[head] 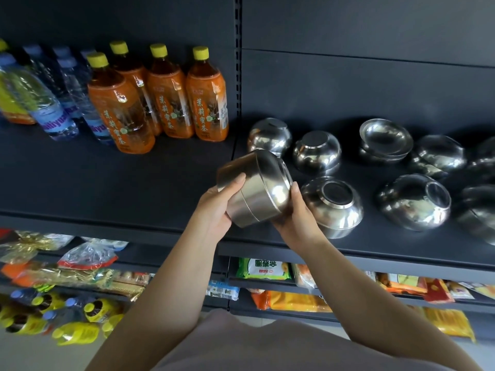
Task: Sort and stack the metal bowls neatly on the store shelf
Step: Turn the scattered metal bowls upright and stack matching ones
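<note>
Bowls [254, 188], nested in a short stack, are held sideways in the air just in front of the shelf [134, 183], between both hands. The narrow bases are turned to the left, the wide rim to the right. The left hand [217, 207] is cupped under the base end, its fingers [235, 182] curled over the brushed wall. The right hand [297, 210] is wrapped round the rim end from below, one finger laid up along the edge. The stack is probably pressed from both ends so that the nested pieces are kept from sliding apart, and it seems to be tilted so that its seating can be checked before it is set down.

The stack looks like plain steel, matt on the sides and bright on the rim, with fine seams where one piece sits in the next.

Loose bowls [332, 204] are scattered on the shelf to the right, most lying upside down with their flat bases up; a few [385, 140] are stacked mouth up further back. Tea bottles [206, 100] are lined up on the left of the shelf.
</note>
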A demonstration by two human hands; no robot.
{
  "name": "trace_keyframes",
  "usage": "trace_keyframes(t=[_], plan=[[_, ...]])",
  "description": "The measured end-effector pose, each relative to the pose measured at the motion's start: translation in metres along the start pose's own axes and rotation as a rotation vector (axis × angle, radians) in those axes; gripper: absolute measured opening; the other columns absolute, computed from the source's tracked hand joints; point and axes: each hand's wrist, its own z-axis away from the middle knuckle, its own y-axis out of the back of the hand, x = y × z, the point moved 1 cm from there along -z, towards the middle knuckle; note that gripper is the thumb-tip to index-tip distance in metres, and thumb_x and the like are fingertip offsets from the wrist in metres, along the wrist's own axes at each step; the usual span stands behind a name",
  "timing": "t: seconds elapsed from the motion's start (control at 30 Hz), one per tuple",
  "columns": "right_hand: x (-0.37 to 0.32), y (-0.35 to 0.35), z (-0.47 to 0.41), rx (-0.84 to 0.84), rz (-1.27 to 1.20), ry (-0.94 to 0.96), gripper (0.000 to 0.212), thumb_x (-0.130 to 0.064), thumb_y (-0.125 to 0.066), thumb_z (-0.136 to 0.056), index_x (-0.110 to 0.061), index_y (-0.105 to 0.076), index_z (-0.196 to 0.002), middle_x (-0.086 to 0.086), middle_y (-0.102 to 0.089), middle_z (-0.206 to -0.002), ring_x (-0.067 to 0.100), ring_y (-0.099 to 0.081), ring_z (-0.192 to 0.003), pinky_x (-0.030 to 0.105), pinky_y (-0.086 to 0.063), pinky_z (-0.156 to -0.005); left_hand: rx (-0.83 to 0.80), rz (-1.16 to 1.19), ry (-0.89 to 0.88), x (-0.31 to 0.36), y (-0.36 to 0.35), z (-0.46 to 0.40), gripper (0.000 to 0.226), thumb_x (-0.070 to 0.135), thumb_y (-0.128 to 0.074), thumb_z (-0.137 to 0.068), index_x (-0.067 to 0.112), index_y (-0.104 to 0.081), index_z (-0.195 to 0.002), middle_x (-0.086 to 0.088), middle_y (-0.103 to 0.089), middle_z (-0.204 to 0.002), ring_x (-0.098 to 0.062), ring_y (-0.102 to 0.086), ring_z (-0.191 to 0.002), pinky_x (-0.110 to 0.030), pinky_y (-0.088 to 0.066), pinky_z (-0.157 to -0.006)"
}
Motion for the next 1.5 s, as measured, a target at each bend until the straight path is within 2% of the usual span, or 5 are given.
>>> trace_keyframes(t=[0.5,0.77,0.87,1.23,1.5], plan=[[-0.034,-0.016,0.023,-0.016,0.490,0.205,0.050,-0.028,-0.048,-0.097,-0.018,-0.036,-0.144,-0.003,-0.043,-0.144,0.002,-0.041,-0.123,0.018,-0.031,-0.102,-0.092,-1.395,-0.405,0.033,-0.023,0.004,0.041,0.035,-0.074,-0.076,0.016,-0.043,-0.056,0.005,-0.044,-0.060,-0.008,-0.042,-0.056,-0.022,-0.027,-0.048],[-0.036,-0.001,0.020,-0.020,0.557,0.152,0.065,-0.040,-0.054,-0.091,-0.025,-0.026,-0.148,-0.007,-0.038,-0.148,0.006,-0.035,-0.132,0.033,-0.024,-0.116,-0.201,-1.804,-0.461,0.032,-0.040,-0.007,0.034,0.048,-0.066,-0.079,0.015,-0.060,-0.076,0.001,-0.058,-0.086,-0.021,-0.052,-0.098,-0.030,-0.038,-0.082],[-0.037,0.001,0.019,-0.044,0.567,0.116,0.077,-0.049,-0.057,-0.086,-0.034,-0.016,-0.149,-0.010,-0.036,-0.149,0.010,-0.033,-0.136,0.041,-0.023,-0.116,-0.205,-2.035,-0.477,0.021,-0.036,-0.016,0.037,0.047,-0.061,-0.083,0.020,-0.065,-0.108,0.001,-0.052,-0.130,-0.018,-0.025,-0.136,-0.047,0.003,-0.114],[-0.032,0.006,0.012,-0.046,0.704,0.203,0.084,-0.036,-0.060,-0.088,-0.024,-0.006,-0.152,-0.010,-0.031,-0.148,0.007,-0.020,-0.141,0.025,-0.016,-0.112,-0.049,-1.200,-0.513,0.001,-0.014,0.002,0.111,0.026,-0.079,-0.071,0.027,0.000,-0.149,-0.004,0.022,-0.155,-0.017,0.014,-0.143,-0.035,-0.007,-0.115],[-0.035,0.003,0.006,-0.023,0.789,0.240,0.100,-0.053,-0.070,-0.074,-0.023,-0.014,-0.151,-0.002,-0.032,-0.153,0.013,-0.023,-0.143,0.036,-0.022,-0.117,-0.052,-0.642,-0.233,-0.012,0.001,-0.015,0.125,0.068,-0.080,-0.045,0.030,-0.018,-0.147,0.006,-0.032,-0.150,-0.010,-0.033,-0.136,-0.040,-0.028,-0.114]])
